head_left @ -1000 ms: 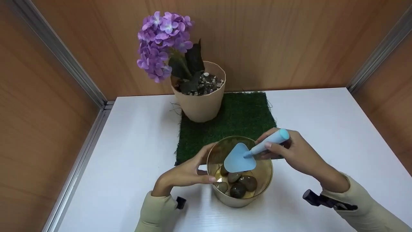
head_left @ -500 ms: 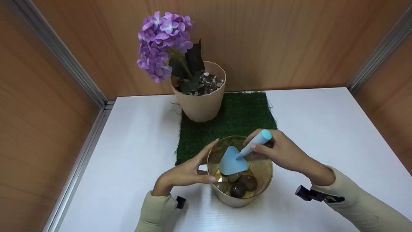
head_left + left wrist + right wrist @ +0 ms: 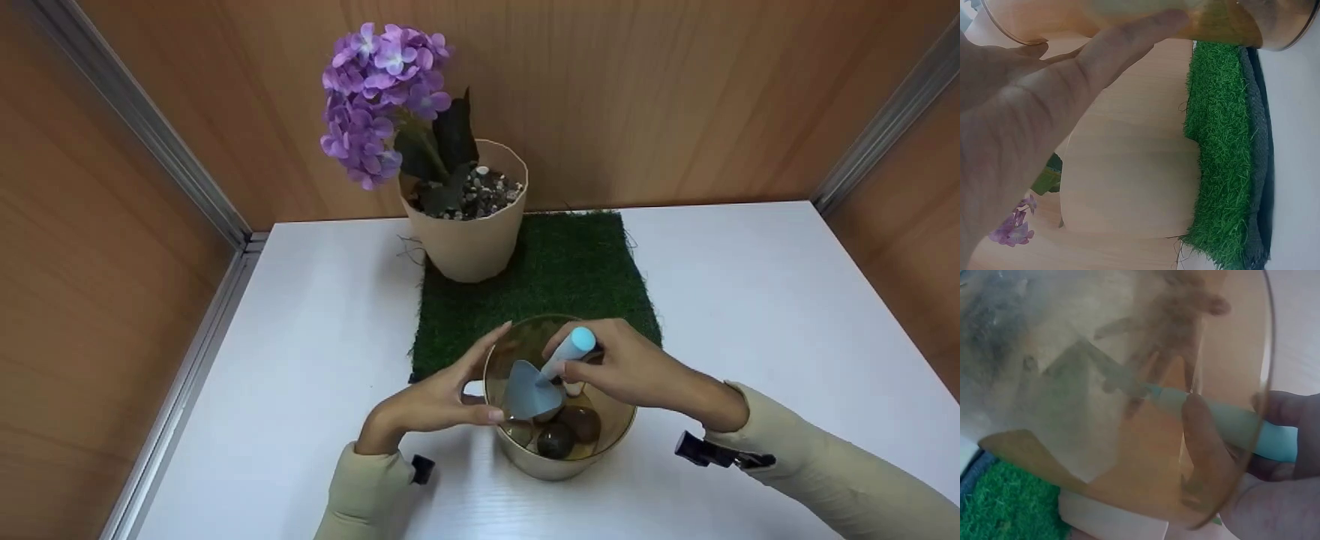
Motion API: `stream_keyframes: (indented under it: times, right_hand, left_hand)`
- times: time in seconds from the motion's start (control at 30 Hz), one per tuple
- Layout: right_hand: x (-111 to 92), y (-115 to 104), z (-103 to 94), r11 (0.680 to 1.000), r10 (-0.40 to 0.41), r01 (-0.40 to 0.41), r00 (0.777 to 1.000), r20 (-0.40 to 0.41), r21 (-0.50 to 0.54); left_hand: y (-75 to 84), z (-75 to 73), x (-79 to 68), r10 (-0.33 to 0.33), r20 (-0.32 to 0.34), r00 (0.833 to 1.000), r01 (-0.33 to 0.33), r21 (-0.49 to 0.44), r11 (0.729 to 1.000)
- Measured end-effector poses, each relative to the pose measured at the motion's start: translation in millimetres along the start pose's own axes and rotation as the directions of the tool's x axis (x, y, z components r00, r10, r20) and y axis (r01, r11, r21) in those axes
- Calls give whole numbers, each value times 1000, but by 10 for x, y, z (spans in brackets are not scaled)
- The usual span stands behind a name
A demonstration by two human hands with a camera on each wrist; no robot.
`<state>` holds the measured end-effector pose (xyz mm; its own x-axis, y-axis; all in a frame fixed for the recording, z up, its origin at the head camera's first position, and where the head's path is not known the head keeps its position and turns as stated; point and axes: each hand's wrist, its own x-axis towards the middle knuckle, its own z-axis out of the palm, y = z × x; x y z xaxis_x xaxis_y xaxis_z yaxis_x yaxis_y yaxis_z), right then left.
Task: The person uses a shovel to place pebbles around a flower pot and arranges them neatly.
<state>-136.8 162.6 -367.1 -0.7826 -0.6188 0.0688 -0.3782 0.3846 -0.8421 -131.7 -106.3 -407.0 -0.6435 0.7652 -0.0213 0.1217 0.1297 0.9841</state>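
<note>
Inside the amber bowl (image 3: pixel 551 469), the trowel (image 3: pixel 529 394) gripped in your right hand (image 3: pixel 634 369) has dropped lower, seemingly within reach of the stones (image 3: pixel 556 440); your left hand (image 3: pixel 430 403) steadies the wall, fingers extended.

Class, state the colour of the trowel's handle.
The trowel's handle is light blue, clearest in the head view.

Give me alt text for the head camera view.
A right hand holds a blue trowel inside an amber bowl of stones; the left hand rests against its side. Behind, purple flowers in a tan pot stand on green turf.
</note>
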Motion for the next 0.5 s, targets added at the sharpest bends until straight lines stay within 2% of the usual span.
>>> stream_keyframes:
  times: [0.23,0.5]
  right_hand:
    - [15,23,86,999,31,-31,999,40,-12]
    - [31,33,142,996,34,-30,998,46,-85]
  left_hand:
    - [3,5,-1,-1,1,1000,1,0,1000]
    - [-10,7,0,5,1,1000,-5,-20,1000]
